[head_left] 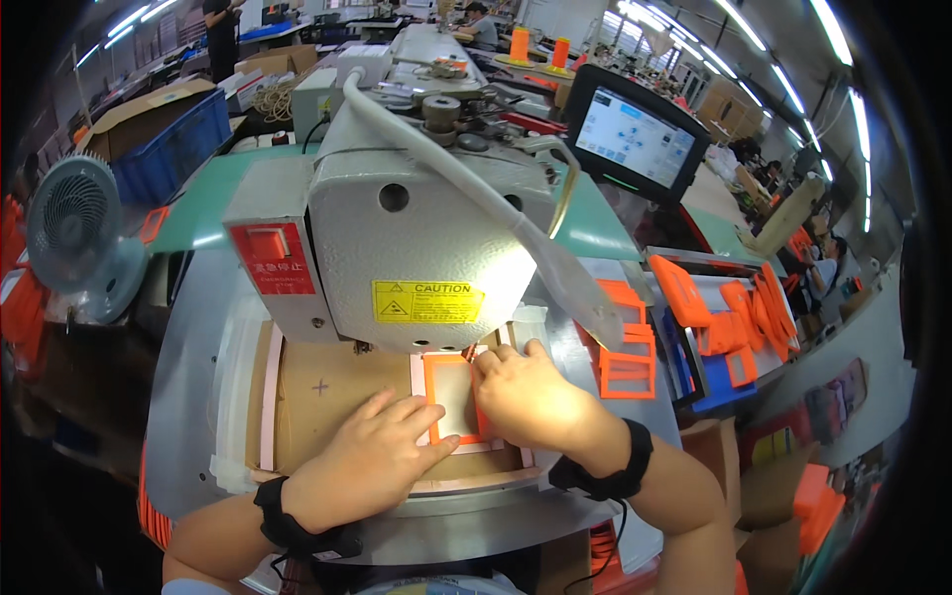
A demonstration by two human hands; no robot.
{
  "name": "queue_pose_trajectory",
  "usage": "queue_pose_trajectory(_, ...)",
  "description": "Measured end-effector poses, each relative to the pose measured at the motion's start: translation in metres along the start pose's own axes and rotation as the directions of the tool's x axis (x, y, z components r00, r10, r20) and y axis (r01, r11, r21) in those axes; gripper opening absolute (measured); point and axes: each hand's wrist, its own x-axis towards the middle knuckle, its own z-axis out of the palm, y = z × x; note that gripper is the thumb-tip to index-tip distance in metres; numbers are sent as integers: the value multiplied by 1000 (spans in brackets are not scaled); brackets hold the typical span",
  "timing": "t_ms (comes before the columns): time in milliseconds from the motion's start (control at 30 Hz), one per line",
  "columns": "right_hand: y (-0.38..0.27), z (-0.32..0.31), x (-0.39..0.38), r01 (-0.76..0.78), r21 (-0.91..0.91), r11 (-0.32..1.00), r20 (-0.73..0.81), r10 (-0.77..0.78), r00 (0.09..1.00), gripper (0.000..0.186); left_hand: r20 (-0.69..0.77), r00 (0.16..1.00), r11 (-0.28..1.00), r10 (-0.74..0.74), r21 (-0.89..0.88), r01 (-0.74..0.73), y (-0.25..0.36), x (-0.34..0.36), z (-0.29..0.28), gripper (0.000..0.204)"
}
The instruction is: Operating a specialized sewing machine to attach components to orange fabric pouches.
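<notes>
A thin orange rectangular frame [429, 377] lies on a brown cardboard-like template [327, 421] under the head of a large grey sewing machine [416, 228]. My left hand [367, 456] rests flat with fingers spread, its fingertips touching the frame's left side and lower edge. At the frame's right side, close beneath the machine head, is my right hand [531, 397]. Its fingers are curled together, and what they pinch is hidden. Pale strips border the template. A lamp [570, 283] on a pale arm lights the right hand.
More orange frames [627, 367] lie right of the machine, beside a blue tray [729, 392] of orange pieces. A screen [635, 134] stands at the back right. Left are a red switch box [273, 258], a grey fan [77, 223] and a blue bin [164, 149]. People work farther off.
</notes>
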Motion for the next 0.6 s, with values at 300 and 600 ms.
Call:
queue_pose_trajectory(300,15,13,-4,-33,287,957,-124,72,990,37,-57,998,1000,12,-29,-13,1,-2,4,33)
queue_pose_trajectory(600,24,14,1,-41,384,923,-45,63,997,43,21,1000,994,0,-111,2,6,1,-2,36)
